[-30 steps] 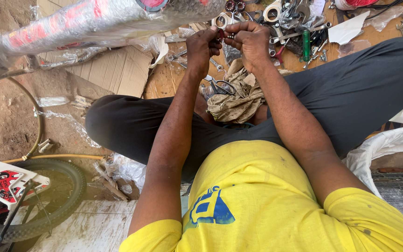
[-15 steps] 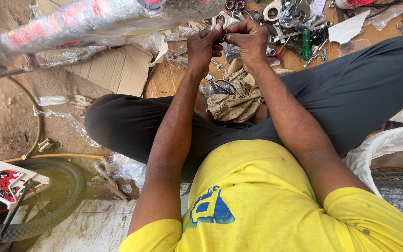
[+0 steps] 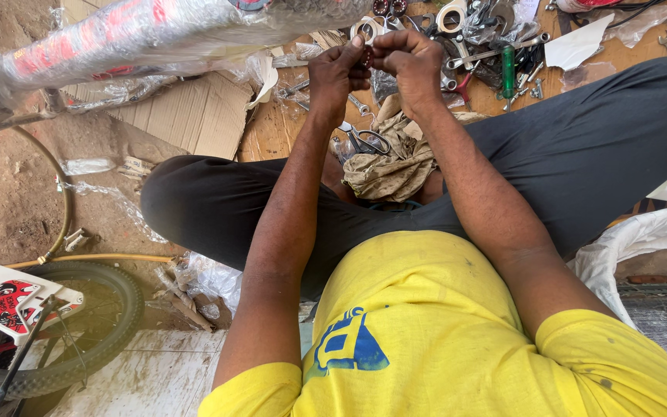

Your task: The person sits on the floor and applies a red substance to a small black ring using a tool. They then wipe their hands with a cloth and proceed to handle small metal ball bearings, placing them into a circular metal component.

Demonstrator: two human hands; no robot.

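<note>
The person is sitting cross-legged, holding both hands up in front. The left hand [image 3: 339, 73] and the right hand [image 3: 404, 58] are pressing together, both pinching a small dark round part [image 3: 367, 56] between the fingertips. Below the hands a crumpled rag [image 3: 391, 166] with scissors [image 3: 364, 140] is lying on the lap. Behind them, wrenches [image 3: 496, 52] are lying scattered.

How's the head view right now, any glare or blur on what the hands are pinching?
Head view: even daylight, sharp enough; glare only on the plastic-wrapped frame. The small dark part between left hand and right hand is shaded, too small to identify.
</note>
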